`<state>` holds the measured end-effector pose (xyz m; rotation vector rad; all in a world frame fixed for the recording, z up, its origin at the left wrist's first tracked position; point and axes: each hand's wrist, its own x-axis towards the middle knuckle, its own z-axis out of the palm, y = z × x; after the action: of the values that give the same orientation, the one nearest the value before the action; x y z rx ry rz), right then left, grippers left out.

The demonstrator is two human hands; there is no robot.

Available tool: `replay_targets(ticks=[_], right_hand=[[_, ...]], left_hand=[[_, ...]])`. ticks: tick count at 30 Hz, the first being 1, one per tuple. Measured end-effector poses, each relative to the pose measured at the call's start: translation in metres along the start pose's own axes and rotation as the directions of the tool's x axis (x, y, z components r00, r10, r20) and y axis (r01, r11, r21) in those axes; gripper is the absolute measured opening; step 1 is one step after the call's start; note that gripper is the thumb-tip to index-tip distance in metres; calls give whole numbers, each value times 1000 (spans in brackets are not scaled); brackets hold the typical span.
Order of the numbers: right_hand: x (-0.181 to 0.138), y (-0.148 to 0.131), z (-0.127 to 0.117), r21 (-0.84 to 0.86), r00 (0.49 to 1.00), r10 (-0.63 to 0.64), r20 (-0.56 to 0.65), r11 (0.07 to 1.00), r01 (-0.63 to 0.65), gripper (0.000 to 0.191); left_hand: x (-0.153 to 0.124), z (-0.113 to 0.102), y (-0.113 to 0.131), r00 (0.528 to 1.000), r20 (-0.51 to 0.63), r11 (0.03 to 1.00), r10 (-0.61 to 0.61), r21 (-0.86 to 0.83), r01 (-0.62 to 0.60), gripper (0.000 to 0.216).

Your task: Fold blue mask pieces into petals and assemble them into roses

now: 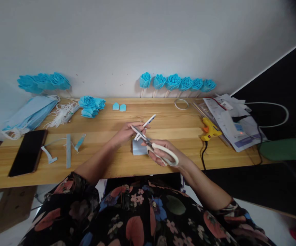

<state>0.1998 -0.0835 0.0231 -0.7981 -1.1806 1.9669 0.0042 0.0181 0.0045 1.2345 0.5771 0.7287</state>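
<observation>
My right hand (166, 154) grips white-handled scissors (156, 146), blades pointing up-left across a thin white-and-blue strip (148, 122). My left hand (127, 132) pinches that strip just above the wooden table (117, 160). Under both hands lies a small stack of light blue folded pieces (138, 147). Both hands hover near the table's middle, close to its front edge.
A black phone (28, 152) and cut blue strips (68, 149) lie at the left. Blue masks (30, 114) and loose white ear loops (60, 114) sit behind them. Blue fabric roses (177, 82) line the wall. A yellow glue gun (209, 130), papers (229, 123) and cables are at the right.
</observation>
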Motion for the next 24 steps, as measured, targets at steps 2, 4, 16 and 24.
replay_targets(ticks=[2, 4, 16, 24], right_hand=[[-3, -1, 1, -37, 1000, -5, 29, 999, 6, 54], [-6, -1, -2, -25, 998, -47, 30, 999, 48, 55], [-13, 11, -18, 74, 994, -113, -11, 991, 113, 48], [-7, 7, -14, 44, 997, -75, 5, 996, 75, 52]], left_hand=[[2, 0, 1, 998, -58, 1000, 0, -26, -2, 28], [4, -1, 1, 991, -131, 998, 39, -40, -44, 26], [6, -5, -4, 985, -142, 991, 102, -71, -113, 53], [7, -6, -6, 985, -144, 994, 98, -25, -103, 65]])
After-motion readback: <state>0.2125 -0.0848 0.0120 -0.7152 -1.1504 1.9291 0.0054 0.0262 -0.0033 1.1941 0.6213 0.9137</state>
